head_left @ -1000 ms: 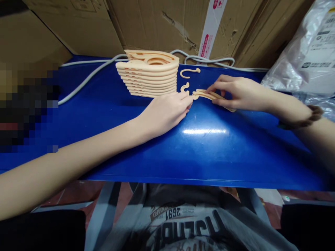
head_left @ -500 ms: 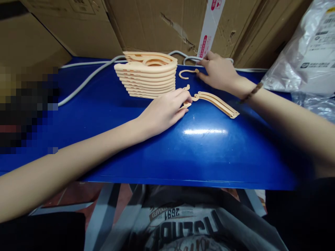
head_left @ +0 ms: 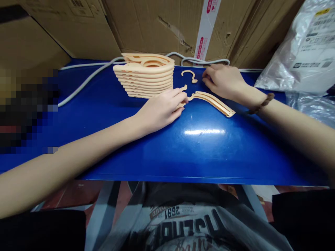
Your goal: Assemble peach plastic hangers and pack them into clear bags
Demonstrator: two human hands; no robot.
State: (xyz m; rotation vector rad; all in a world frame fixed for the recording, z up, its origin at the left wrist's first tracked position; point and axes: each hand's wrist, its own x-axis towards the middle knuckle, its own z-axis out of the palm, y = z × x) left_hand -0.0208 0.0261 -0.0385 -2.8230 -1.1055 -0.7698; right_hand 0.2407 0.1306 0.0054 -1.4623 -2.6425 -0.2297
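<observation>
Blue table [head_left: 157, 153]: I'd grip the two-o'clock hanger arm [head_left: 214, 101] mid-length, likely light, stiff; left hand [head_left: 164, 108] pinches a beige piece [head_left: 181, 105]; right hand [head_left: 221, 82], can't tell.

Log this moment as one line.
left hand: holding beige piece | right hand: near loose hook, apart | beige stack: beyond left hand

cream piece [head_left: 181, 105] in left hand [head_left: 162, 108]: part hidden | bag [head_left: 285, 66]: cut off
</observation>
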